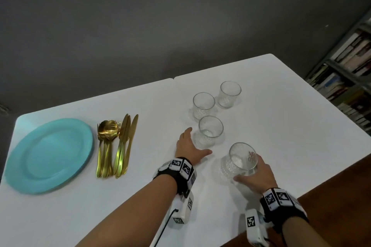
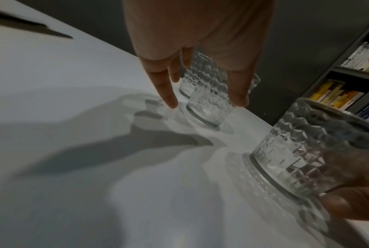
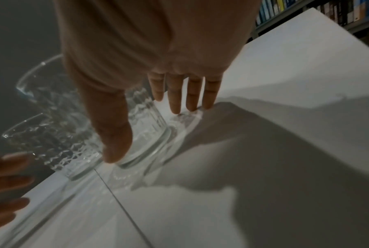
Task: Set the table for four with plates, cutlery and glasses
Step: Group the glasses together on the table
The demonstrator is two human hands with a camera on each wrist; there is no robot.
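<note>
Glassware is the matter in hand, and left to right the white table (image 1: 271, 90) carries a stack of turquoise plates (image 1: 50, 154), then gold cutlery (image 1: 114, 146) bundled just right of it, then four tumblers well right of the cutlery. The left hand (image 1: 189, 147) is spread beside the third tumbler (image 1: 210, 132), thumb and fingers flanking it with nothing gripped yet. The right hand (image 1: 259, 172) cups the nearest tumbler (image 1: 242, 159), fingers visible through the glass.

These tumblers look rigid, fragile and fairly weighty; the faceted lower wall probably offers a surer hold than the smooth rim.

Only the head view shows plates and cutlery. The left wrist view shows the gap between fingers (image 2: 168, 95) and glass; the right wrist view shows the thumb at the tumbler's base.
</note>
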